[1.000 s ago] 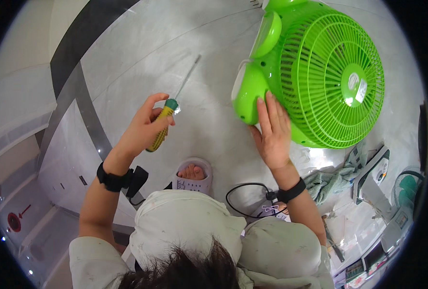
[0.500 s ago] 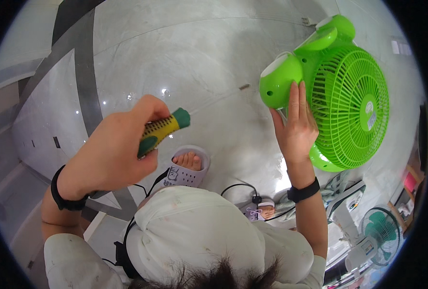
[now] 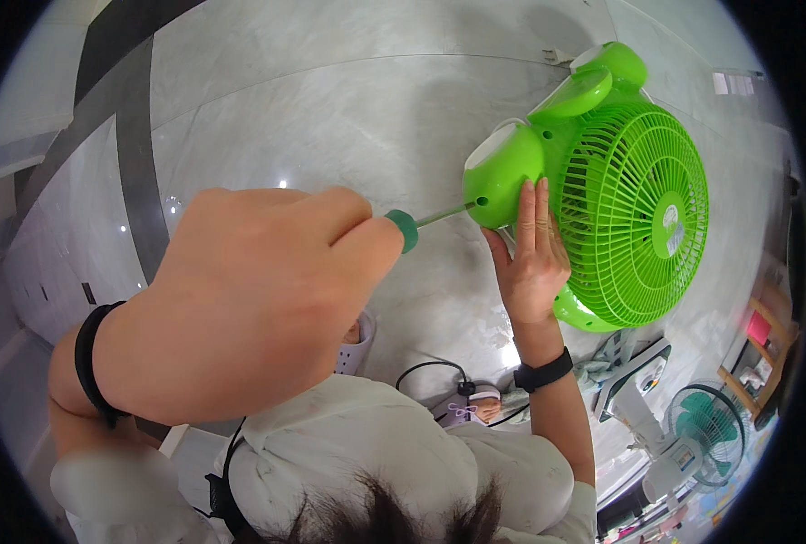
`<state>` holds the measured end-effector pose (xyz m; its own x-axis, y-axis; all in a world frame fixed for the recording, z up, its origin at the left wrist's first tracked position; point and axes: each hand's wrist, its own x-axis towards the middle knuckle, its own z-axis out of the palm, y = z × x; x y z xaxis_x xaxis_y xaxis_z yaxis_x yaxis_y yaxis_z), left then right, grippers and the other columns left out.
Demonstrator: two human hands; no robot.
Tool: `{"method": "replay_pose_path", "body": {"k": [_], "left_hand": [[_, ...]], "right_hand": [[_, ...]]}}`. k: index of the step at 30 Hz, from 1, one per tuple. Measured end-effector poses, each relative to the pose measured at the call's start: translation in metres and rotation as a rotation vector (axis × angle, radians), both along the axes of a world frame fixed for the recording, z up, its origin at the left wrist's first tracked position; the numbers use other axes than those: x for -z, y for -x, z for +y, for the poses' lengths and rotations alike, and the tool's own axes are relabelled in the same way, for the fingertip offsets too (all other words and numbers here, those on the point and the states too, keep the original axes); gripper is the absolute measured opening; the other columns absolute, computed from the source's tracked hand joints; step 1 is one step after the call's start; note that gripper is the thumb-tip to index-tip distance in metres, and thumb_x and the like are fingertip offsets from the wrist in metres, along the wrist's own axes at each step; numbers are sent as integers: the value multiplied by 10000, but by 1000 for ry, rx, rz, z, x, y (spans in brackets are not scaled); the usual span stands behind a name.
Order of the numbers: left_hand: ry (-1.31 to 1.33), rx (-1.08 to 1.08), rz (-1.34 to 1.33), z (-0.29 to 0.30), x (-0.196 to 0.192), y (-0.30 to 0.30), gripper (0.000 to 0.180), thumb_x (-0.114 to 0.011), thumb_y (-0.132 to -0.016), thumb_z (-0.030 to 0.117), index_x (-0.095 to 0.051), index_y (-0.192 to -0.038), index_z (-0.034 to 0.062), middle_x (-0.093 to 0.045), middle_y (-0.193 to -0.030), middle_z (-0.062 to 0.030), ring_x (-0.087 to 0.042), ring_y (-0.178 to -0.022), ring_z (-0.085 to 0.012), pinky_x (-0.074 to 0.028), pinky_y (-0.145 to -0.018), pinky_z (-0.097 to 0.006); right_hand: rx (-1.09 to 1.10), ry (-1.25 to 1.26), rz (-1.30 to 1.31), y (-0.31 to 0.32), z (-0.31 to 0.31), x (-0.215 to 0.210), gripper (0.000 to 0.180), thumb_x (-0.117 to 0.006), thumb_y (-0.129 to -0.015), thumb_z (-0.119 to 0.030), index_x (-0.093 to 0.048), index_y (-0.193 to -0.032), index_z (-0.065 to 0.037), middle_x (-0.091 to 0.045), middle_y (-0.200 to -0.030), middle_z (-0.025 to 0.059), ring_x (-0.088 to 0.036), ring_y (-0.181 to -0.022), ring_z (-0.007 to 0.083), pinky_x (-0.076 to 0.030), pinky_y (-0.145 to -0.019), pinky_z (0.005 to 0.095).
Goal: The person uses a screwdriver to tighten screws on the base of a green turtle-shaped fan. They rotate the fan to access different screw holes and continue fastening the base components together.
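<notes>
My left hand [image 3: 267, 290] is wrapped round a screwdriver [image 3: 403, 228]; most of its handle is hidden in the fist and only the green end shows. The thin metal shaft points right, its tip at or very close to a dark hole in a rounded foot of the bright green fan [image 3: 684, 150]. I cannot tell whether the tip is inside the hole. My right hand [image 3: 534, 267] lies on the fan beside that foot, fingers stretched along the green plastic and thumb apart. The fan rests on the floor with its round slotted grille facing up and right.
Light marble floor [image 3: 330, 127] surrounds the fan, with a dark stripe [image 3: 138, 154] at the left. A plug [image 3: 557, 56] lies beyond the fan. A second fan with green blades [image 3: 706, 422] is at the lower right. My slippered foot [image 3: 356, 344] and a black cable [image 3: 430, 364] are below.
My left hand has moved closer and turned, bringing the screwdriver's shaft to the hole in the fan's foot. My right hand stays on the fan; the view has shifted slightly.
</notes>
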<state>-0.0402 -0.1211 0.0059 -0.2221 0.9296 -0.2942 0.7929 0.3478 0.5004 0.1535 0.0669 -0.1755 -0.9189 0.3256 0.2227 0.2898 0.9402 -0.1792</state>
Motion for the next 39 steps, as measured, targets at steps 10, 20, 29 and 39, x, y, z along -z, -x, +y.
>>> {"method": "replay_pose_path", "body": {"k": [10,20,29,39], "left_hand": [[24,109,114,37,-26,-6,384,-657,-582,-99,-638,-954,-9,-657,-897,-139,-631,-660,-293,-488,-552,-341],[-113,267,243,99,-14,-19,342,-751,-634,11,-632,-954,16,-618,-950,-125,-617,-716,-306,-484,-608,-357],[95,305,256,119,-21,-45,309,-761,-684,80,-584,-933,28,-545,-867,-130,-572,-667,-325,-439,-565,-406],[29,471,130,127,-25,-30,325,-749,-689,-4,-579,-959,57,-618,-1102,-150,-644,-767,-307,-509,-639,-364]], "right_hand": [[19,59,57,-1,2,6,763,-792,-729,-222,-475,-1397,-34,-507,-1402,190,-631,-1087,345,-528,-906,375],[39,104,136,-5,1,16,831,-806,-633,-183,-483,-1387,-44,-499,-1409,180,-621,-1118,297,-520,-947,362],[40,103,209,-8,1,24,704,-712,-735,-179,-477,-1384,-38,-490,-1413,188,-618,-1138,272,-504,-987,360],[113,193,302,-5,-6,26,537,-582,-801,-77,-505,-1326,6,-487,-1404,215,-622,-1123,276,-508,-953,336]]}}
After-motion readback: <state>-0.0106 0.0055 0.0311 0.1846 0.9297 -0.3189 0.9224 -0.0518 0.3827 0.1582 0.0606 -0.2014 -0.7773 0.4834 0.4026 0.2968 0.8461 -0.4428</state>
